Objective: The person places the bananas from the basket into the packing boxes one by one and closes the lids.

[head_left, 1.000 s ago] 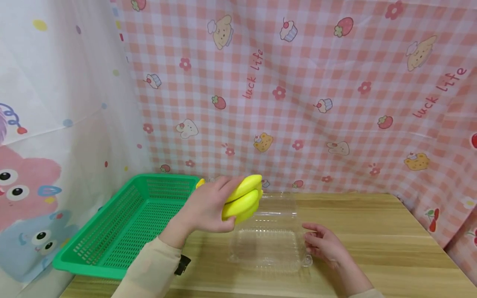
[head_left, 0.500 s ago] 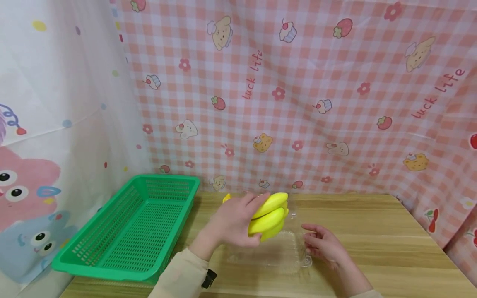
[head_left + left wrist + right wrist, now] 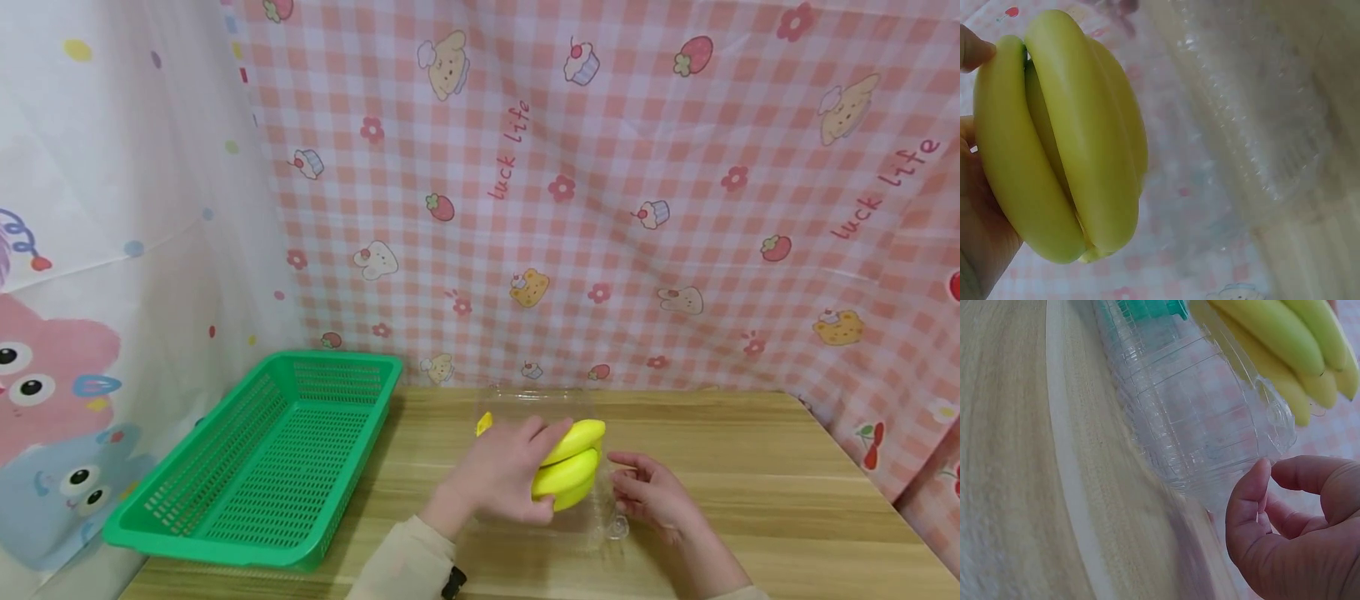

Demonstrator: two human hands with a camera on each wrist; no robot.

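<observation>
My left hand (image 3: 501,473) grips a bunch of yellow bananas (image 3: 572,471) from above, its palm and stem end facing left. The bunch hangs over an open clear plastic clamshell box (image 3: 566,537) with its lid folded back. In the left wrist view the bananas (image 3: 1082,137) appear apart from the box (image 3: 1254,100). At the box's right side is my right hand (image 3: 656,496). Seen from the right wrist, thumb and index finger of that hand (image 3: 1300,522) pinch the edge of the clear box (image 3: 1191,419). The bananas partly hide the box's inside.
A green plastic basket (image 3: 210,550) with slotted walls stands left of the box. Both rest on a wood-grain table (image 3: 757,492). A pink checked cloth (image 3: 630,250) hangs behind, and a white patterned cloth (image 3: 172,292) hangs at the left.
My left hand has carried the bananas right and down, from beside the basket to over the box. The right hand has stayed at the box's side.
</observation>
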